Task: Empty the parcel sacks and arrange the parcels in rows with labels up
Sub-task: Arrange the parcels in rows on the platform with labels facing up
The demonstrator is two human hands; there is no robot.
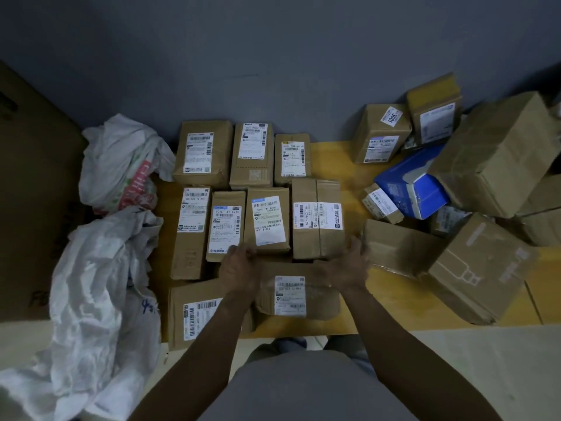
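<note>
Brown cardboard parcel [320, 299], white label [290, 296] up, gripped between left hand [239, 270] and right hand [349, 267].

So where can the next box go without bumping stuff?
Bare yellow mat shows between the back row's third box and the jumbled pile, and right of the front parcel, before the big tilted box. The left side is crowded with sacks.

A dim grey-blue wall [273, 56] stood beyond the left hand [239, 270], a yellow mat [388, 299] lay beside the right hand [346, 268], and pale floor [455, 360] lay nearer than both.
</note>
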